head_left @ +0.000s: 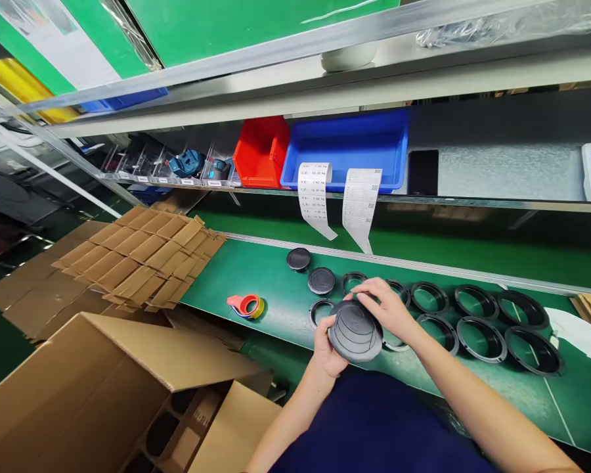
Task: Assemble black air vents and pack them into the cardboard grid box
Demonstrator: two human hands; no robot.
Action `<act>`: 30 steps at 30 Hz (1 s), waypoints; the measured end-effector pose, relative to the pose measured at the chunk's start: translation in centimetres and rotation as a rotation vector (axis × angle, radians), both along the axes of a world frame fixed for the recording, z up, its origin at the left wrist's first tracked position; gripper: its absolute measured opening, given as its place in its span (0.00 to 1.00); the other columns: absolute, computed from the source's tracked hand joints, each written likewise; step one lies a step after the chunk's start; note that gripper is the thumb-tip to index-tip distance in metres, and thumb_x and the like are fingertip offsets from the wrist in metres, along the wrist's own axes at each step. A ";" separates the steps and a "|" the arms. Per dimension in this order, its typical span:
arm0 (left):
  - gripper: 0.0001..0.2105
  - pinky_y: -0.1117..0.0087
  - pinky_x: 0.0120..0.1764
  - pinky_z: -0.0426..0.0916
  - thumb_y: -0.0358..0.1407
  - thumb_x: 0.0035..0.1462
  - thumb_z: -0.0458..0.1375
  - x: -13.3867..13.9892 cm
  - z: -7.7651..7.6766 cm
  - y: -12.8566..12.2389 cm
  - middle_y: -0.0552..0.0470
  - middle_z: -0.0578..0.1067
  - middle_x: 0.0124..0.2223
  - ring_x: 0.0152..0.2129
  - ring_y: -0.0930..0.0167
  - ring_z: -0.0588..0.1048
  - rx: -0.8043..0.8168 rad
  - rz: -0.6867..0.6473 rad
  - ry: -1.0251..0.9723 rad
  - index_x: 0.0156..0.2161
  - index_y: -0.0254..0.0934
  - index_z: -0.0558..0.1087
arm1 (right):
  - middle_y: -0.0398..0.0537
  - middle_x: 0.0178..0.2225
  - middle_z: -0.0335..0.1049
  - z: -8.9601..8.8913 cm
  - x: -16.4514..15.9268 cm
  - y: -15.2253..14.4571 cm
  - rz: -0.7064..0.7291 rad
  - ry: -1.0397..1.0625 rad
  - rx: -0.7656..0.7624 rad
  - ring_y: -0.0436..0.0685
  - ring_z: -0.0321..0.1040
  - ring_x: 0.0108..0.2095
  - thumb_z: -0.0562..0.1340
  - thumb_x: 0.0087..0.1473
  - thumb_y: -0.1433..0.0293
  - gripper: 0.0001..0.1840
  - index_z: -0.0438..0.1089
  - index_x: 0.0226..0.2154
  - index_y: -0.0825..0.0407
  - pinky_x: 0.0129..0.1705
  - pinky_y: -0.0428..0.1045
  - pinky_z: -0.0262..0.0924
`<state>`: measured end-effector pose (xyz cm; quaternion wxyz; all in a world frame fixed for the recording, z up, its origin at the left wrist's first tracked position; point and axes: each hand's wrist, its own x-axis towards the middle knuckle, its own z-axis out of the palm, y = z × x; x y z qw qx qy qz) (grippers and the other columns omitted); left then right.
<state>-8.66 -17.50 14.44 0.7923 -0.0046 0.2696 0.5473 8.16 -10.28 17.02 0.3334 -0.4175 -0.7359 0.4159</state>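
Note:
A round black air vent [355, 332] with curved slats on its face is held up in front of my body, above the table's front edge. My left hand [328, 348] is wrapped round its left side, thumb on the rim. At the upper right edge, my right hand [381, 305] grips the same vent with bent fingers; some fingertips are hidden. Two similar round vents, one nearer [321, 281] and one farther back [299, 259], lie on the green table. Black rings, such as one ring [481, 339] at the right, lie in two rows beyond and beside my hands.
A tape dispenser [247, 306] lies on the green tabletop [276, 279]. At the left are stacked cardboard dividers [142, 253] and an open carton [128, 355]. A shelf above holds a red bin [261, 154], a blue tray [345, 148] and a phone [423, 173]; printed paper strips [362, 203] hang down.

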 end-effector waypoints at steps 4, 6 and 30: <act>0.31 0.51 0.62 0.58 0.39 0.53 0.58 0.2 0.3 0.7 0.45 0.76 0.55 0.55 0.58 0.72 0.123 0.050 -0.010 0.64 0.42 0.63 | 0.54 0.49 0.66 -1.4 0.6 -2.8 -0.121 -0.162 0.249 0.64 0.59 0.53 0.55 0.65 0.59 0.17 0.77 0.47 0.42 0.57 0.64 0.59; 0.32 0.52 0.63 0.58 0.37 0.53 0.58 0.3 0.3 0.9 0.45 0.75 0.56 0.55 0.60 0.71 0.145 0.025 -0.016 0.65 0.43 0.61 | 0.55 0.53 0.64 -2.0 0.9 -3.6 -0.100 -0.242 0.271 0.66 0.55 0.56 0.55 0.65 0.59 0.19 0.73 0.53 0.40 0.58 0.67 0.58; 0.22 0.44 0.61 0.58 0.46 0.60 0.56 5.8 1.7 3.3 0.46 0.75 0.55 0.57 0.58 0.68 0.003 0.068 -0.053 0.57 0.45 0.71 | 0.54 0.55 0.65 -2.4 5.0 -0.6 -0.104 0.196 -0.214 0.63 0.56 0.61 0.49 0.65 0.48 0.28 0.78 0.44 0.46 0.65 0.62 0.51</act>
